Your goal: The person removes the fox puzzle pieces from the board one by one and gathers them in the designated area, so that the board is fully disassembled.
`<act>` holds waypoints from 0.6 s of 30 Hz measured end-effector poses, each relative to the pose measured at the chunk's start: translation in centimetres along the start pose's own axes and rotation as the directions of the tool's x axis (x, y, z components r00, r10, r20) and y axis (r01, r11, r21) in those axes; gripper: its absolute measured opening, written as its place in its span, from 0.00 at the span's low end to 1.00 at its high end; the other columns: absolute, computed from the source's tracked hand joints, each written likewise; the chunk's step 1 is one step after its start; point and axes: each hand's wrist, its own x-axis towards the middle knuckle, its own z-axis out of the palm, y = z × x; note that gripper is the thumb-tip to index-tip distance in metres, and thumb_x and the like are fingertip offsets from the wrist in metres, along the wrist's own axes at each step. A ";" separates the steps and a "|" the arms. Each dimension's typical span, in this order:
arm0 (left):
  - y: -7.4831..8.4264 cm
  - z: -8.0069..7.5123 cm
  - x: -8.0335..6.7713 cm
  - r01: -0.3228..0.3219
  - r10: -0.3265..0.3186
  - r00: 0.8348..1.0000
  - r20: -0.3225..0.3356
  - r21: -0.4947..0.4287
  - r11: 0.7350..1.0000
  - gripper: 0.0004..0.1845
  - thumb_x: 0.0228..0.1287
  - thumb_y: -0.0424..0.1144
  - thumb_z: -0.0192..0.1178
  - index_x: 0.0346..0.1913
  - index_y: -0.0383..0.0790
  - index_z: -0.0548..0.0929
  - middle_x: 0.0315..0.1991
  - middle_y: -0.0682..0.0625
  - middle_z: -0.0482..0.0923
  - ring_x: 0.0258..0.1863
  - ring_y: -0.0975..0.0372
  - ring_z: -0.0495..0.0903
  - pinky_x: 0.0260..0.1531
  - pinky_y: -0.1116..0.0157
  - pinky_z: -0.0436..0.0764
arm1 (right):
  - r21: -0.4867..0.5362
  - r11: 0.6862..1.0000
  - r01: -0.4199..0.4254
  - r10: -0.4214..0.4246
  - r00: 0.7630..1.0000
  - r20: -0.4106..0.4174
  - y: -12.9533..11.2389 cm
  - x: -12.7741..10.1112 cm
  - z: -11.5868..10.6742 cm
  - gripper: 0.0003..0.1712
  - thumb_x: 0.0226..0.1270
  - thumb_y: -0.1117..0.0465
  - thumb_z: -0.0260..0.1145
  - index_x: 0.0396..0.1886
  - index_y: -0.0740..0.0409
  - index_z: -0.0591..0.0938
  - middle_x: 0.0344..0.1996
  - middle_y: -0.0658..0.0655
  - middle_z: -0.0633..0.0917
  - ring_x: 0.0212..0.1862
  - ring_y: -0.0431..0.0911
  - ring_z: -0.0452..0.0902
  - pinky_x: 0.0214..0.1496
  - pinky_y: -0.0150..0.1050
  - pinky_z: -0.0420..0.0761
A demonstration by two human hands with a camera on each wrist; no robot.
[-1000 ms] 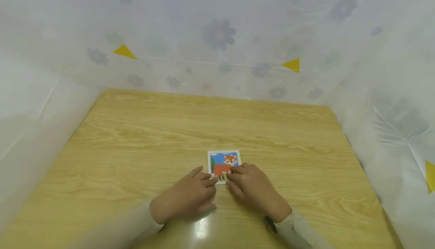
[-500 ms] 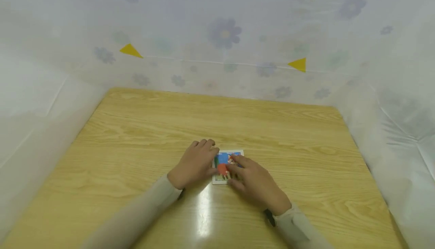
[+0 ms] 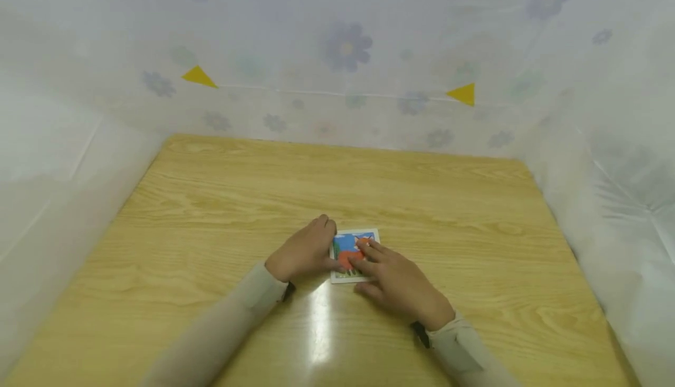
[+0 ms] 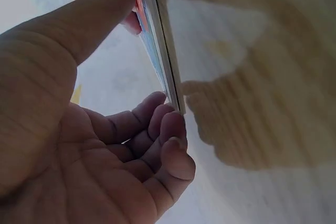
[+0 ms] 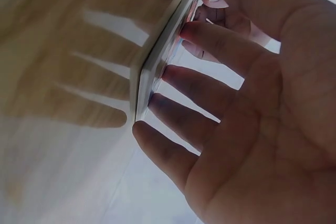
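Note:
A small square fox picture board [image 3: 348, 240] lies flat on the wooden table [image 3: 211, 199], a little in front of centre. My left hand [image 3: 306, 252] is at its left edge. In the left wrist view the thumb [image 4: 89, 19] lies on the picture face and the curled fingers [image 4: 163, 129] touch the edge of the board [image 4: 160, 51]. My right hand [image 3: 395, 284] comes from the near right. Its straight fingers [image 5: 210, 45] press on the face of the board [image 5: 157, 66] and cover much of the fox.
White flowered sheeting [image 3: 348, 47] walls the table on the far, left and right sides. Yellow triangles [image 3: 198, 76] [image 3: 462, 94] mark the far sheet. A bright glare patch [image 3: 319, 328] lies on the wood near me.
My left hand has moved from the board's near corner up along its left edge, with fingers curled. My right hand's fingers have slid further onto the picture. The board stays flat.

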 end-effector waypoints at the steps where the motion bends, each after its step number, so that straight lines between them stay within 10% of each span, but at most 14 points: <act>1: -0.1 0.1 0.0 0.007 -0.007 1.000 0.008 -0.009 1.000 0.34 0.55 0.57 0.78 0.49 0.33 0.75 0.40 0.49 0.69 0.35 0.60 0.68 0.37 0.63 0.74 | 0.000 1.000 0.002 -0.002 1.000 -0.003 0.0 0.0 0.0 0.36 0.71 0.45 0.70 0.72 0.60 0.76 0.75 0.66 0.68 0.74 0.64 0.65 0.70 0.60 0.70; 13: 0.2 -0.3 0.5 0.070 -0.065 0.996 0.058 -0.084 0.994 0.35 0.52 0.54 0.81 0.47 0.33 0.74 0.40 0.49 0.69 0.36 0.58 0.69 0.37 0.62 0.74 | 0.019 1.000 -0.009 0.009 1.000 0.001 -0.3 -0.1 0.0 0.37 0.72 0.46 0.69 0.73 0.58 0.74 0.75 0.65 0.67 0.74 0.64 0.64 0.70 0.61 0.70; 18: 0.1 -0.6 0.7 0.095 -0.089 0.995 0.052 -0.113 0.989 0.22 0.64 0.45 0.74 0.45 0.32 0.76 0.39 0.47 0.69 0.35 0.58 0.70 0.36 0.62 0.76 | 0.009 1.000 -0.014 0.013 1.000 0.011 -0.3 -0.1 -0.1 0.36 0.73 0.45 0.69 0.73 0.57 0.75 0.76 0.64 0.66 0.75 0.63 0.63 0.70 0.60 0.69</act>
